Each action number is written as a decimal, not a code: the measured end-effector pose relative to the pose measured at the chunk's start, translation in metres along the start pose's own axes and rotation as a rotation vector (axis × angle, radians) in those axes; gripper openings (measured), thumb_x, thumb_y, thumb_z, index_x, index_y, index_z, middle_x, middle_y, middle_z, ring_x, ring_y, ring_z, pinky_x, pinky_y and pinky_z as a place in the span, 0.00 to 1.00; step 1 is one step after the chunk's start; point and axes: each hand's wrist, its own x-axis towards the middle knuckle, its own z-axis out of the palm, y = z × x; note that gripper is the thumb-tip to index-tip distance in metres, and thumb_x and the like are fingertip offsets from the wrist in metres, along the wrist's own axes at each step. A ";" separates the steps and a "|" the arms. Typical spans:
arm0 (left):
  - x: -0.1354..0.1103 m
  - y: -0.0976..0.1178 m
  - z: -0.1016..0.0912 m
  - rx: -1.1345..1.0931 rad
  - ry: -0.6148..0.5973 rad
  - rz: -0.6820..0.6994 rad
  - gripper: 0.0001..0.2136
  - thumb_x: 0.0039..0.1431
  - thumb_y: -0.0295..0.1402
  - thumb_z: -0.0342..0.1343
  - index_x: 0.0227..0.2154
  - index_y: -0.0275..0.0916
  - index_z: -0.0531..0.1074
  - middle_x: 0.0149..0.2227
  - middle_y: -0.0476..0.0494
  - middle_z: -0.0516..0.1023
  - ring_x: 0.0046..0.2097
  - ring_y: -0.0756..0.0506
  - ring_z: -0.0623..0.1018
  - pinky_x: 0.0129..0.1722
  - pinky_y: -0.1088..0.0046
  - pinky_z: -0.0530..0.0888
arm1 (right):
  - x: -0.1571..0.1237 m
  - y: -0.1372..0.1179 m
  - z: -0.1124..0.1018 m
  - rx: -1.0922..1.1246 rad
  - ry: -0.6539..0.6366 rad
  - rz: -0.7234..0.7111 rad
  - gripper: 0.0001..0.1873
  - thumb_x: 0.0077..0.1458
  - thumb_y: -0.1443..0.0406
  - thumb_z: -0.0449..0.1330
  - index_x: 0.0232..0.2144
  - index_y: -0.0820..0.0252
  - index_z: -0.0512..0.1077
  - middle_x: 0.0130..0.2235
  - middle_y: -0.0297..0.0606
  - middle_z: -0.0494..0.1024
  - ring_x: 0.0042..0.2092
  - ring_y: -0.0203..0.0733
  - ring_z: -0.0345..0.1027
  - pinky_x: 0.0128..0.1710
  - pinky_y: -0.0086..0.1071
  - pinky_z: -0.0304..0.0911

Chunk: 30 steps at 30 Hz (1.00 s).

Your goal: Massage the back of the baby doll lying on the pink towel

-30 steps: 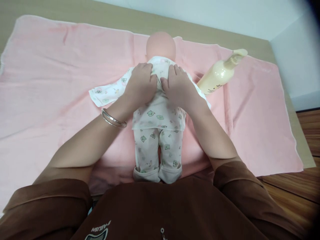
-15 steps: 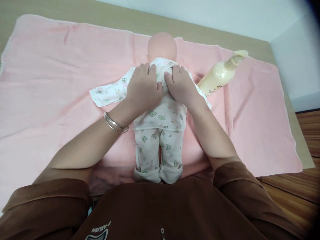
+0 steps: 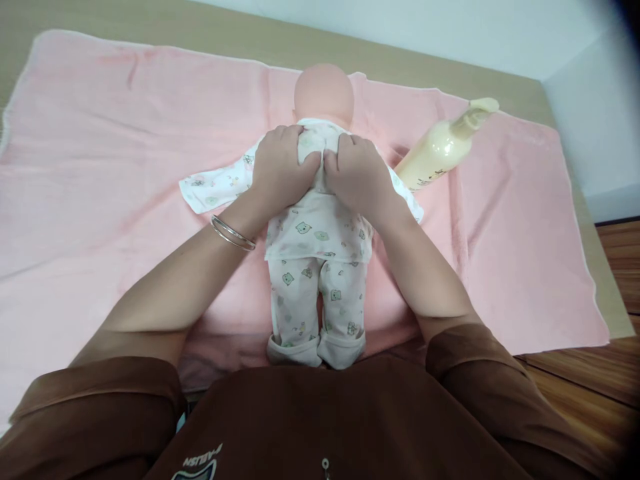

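Fabric gathered at the upper back of a baby doll (image 3: 323, 93)

Hands side by side: left hand (image 3: 283, 167) and right hand (image 3: 357, 177), both closed on the white printed cotton top (image 3: 315, 233), fingers curled into the cloth, a ridge of fabric pinched up between them; a silver bangle (image 3: 233, 233) around the left wrist; baby doll lying centred on a pink towel (image 3: 125, 167), bald head toward the top of the frame, feet toward the bottom, face hidden, so probably face-down; a loose sleeve (image 3: 215, 187) spread out to the left; a cream pump bottle (image 3: 435, 150) lying on the towel just beside the doll at right, nozzle toward the upper right; beneath the towel, a pale wooden counter (image 3: 250, 40); wood floor (image 3: 590, 373) at lower right; main risks: too hard a tug on the cloth, dragging the doll and rucking the towel; a careless right wrist or forearm knocking the bottle, rolling it toward the counter edge
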 end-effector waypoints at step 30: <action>-0.008 0.010 0.009 0.195 0.113 -0.098 0.13 0.65 0.32 0.57 0.52 0.45 0.71 0.58 0.40 0.76 0.64 0.33 0.71 0.69 0.46 0.61 | 0.017 0.017 0.025 0.162 0.100 0.164 0.22 0.73 0.49 0.50 0.49 0.62 0.66 0.52 0.50 0.73 0.63 0.63 0.67 0.67 0.67 0.60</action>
